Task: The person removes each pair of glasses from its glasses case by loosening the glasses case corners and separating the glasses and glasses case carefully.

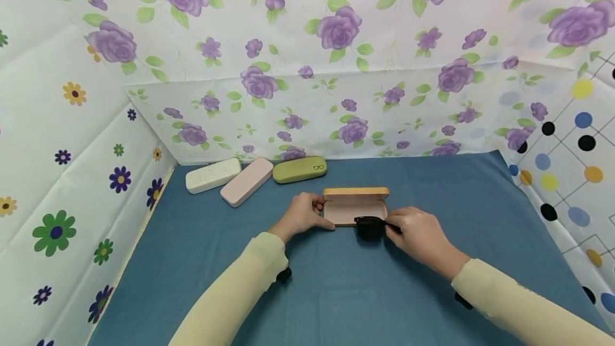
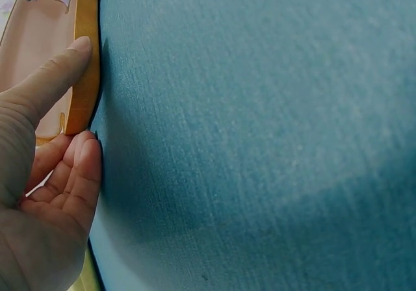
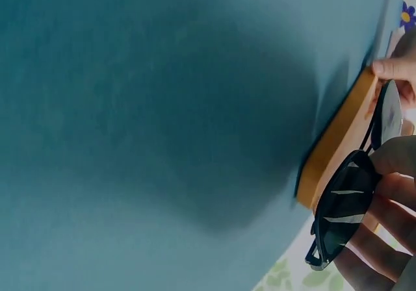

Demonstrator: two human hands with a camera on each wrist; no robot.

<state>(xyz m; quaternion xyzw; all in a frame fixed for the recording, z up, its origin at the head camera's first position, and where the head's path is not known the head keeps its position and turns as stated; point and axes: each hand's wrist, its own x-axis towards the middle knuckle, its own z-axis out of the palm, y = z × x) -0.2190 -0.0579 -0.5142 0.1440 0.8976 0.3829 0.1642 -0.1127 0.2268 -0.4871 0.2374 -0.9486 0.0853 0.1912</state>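
Note:
An orange glasses case (image 1: 356,192) with a pale pink lining stands with its lid up on the blue cloth. My left hand (image 1: 304,214) holds its left end; in the left wrist view the thumb lies on the front wall of the case (image 2: 84,86) and the fingertips touch the end corner. My right hand (image 1: 423,233) pinches a pair of black sunglasses (image 1: 369,228) at the front right of the case. From the right wrist, the dark lenses of the sunglasses (image 3: 344,197) show close beside the case wall, partly covered by my fingers.
Three more glasses cases lie at the back left: a white one (image 1: 213,175), a pink one (image 1: 247,181) and a green one (image 1: 299,170) with a small glasses print. Blue cloth (image 1: 331,292) covers the table. A flowered sheet (image 1: 307,95) hangs behind, with patterned sheets at both sides.

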